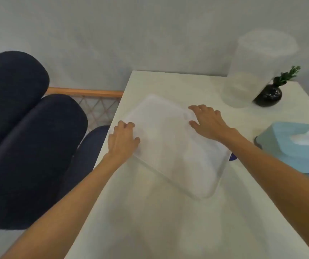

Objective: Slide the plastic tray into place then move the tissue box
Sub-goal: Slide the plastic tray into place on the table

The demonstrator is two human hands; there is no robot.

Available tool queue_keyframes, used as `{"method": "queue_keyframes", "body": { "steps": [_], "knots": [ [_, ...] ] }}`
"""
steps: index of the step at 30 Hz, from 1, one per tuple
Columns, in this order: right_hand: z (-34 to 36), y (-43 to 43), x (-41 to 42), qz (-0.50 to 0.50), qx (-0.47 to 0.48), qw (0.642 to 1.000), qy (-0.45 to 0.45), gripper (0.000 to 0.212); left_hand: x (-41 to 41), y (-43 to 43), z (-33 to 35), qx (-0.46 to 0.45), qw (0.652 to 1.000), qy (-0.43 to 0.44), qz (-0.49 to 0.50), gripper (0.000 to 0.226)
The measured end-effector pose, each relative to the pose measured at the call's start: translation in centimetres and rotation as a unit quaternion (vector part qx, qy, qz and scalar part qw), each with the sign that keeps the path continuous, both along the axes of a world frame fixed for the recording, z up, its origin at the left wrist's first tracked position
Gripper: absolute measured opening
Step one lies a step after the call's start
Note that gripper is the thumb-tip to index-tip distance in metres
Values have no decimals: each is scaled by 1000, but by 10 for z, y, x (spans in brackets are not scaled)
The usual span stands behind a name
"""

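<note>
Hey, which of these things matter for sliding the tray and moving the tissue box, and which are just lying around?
Job: tray, tissue box, left hand, right hand.
Lying about: clear tub, black vase, blue cushions, table.

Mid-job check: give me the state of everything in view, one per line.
Translucent white plastic tray: lying flat, skewed.
Left hand: grips tray's left edge.
Right hand: rests spread on tray's right edge.
Light blue rectangular tissue box: untouched, tissue poking out.
Round black vase: upright.
</note>
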State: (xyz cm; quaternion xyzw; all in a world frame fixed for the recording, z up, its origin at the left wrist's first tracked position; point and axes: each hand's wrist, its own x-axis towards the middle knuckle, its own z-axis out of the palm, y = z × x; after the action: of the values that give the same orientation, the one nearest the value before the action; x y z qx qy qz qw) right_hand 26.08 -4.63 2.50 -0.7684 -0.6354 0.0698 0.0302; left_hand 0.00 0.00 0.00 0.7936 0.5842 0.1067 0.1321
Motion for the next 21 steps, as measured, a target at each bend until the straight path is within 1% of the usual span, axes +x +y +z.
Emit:
{"method": "queue_keyframes", "body": {
  "steps": [1, 3, 6, 7, 9, 15, 18, 21],
  "knots": [
    [-3, 3, 0, -13, -11, 1000, -6, 56, -3, 0, -1, 0, 999, -18, 30, 51],
    [-10, 7, 2, -32, -27, 999, -17, 56, -9, -3, -6, -3, 990, -83, 114, 53],
    [-19, 8, 3, -64, -65, 996, -1, 54, -14, -13, -16, -68, 967, -166, 180, 58],
    [-22, 8, 4, -70, -68, 995, 5, 53, -15, -14, -17, -85, 960, -189, 187, 58],
    [-24, 7, 4, -80, -66, 994, 11, 52, -16, -13, -16, -91, 953, -217, 189, 56],
    [-29, 4, 4, -99, -23, 995, -15, 50, -25, 5, -13, -98, 953, -243, 154, 44],
    [-34, -1, 5, -130, -1, 991, -25, 43, -25, 16, -10, -90, 948, -260, 158, 53],
    [-38, -10, 4, -147, -1, 989, -19, 36, -24, 16, -10, -101, 930, -294, 195, 61]
  ]
}}
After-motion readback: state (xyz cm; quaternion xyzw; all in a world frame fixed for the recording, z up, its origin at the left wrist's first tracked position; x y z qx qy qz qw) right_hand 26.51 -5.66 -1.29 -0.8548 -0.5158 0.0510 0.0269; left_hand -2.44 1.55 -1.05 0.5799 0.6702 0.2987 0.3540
